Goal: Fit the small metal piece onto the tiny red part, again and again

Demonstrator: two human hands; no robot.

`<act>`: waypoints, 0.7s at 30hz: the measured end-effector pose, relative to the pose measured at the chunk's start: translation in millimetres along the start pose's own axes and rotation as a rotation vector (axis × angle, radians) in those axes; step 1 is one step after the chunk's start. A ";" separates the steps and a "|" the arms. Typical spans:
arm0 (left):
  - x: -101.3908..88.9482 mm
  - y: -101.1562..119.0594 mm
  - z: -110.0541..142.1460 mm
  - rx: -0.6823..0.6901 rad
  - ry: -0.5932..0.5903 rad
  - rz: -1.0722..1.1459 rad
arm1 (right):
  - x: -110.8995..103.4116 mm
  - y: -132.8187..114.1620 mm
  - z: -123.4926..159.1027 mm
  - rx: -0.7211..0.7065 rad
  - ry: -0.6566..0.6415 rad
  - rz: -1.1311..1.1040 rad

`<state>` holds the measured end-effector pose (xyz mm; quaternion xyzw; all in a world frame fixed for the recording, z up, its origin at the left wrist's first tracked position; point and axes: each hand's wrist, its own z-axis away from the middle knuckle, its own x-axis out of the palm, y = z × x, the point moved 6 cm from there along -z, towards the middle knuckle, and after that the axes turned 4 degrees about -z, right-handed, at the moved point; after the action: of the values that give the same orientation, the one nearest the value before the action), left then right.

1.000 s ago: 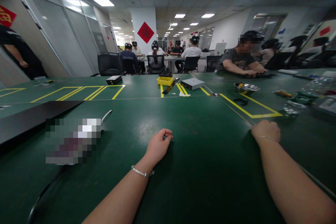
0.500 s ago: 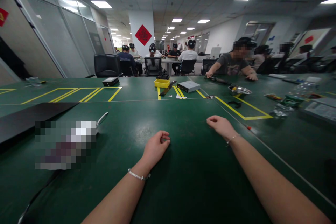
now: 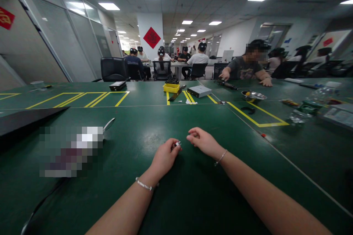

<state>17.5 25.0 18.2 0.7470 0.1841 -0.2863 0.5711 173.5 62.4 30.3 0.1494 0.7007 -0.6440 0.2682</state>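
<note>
Over the green table [image 3: 124, 198], my left hand [image 3: 165, 154] is closed. Thumb and fingers pinch a small silver, white and red piece [image 3: 178, 143], too small to name, with a thin bit sticking out to the right. Just to the right of it hovers my right hand [image 3: 204, 142], its fingers curved with a gap between thumb and forefinger. Nothing shows between them, and the two hands do not touch.
A blurred-out object [image 3: 74, 150] with a strap lies to the left. Farther back are a yellow bin [image 3: 171, 88], a grey box [image 3: 199, 91], a metal bowl [image 3: 253, 96] and a plastic bottle [image 3: 305, 112]. A person [image 3: 248, 66] sits across the table.
My right hand has moved left, close to my left hand. The small silver, white and red piece now shows at my left fingertips.
</note>
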 end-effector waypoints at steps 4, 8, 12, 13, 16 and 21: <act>1.0 -1.3 -1.1 -0.034 -0.026 0.078 | -103.3 40.1 4.3 0.119 0.432 0.618; 0.9 -2.1 -1.1 -0.043 -0.018 0.135 | -181.2 107.3 33.6 0.415 0.626 0.731; -0.6 -1.8 -0.7 -0.030 -0.012 0.119 | -206.6 158.2 49.1 0.682 0.561 0.699; -0.9 -2.4 -0.7 -0.033 -0.012 0.106 | -207.0 162.2 49.0 0.687 0.546 0.689; -2.0 -5.4 -1.2 -0.058 0.017 0.092 | -204.4 160.9 48.5 0.702 0.543 0.684; -0.8 -11.8 -3.4 -0.099 0.067 0.132 | -191.3 125.2 40.2 0.503 0.685 0.429</act>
<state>10.5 31.6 10.5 0.7374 0.1676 -0.2136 0.6185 405.6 64.7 34.9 0.5546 0.5245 -0.6376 0.1042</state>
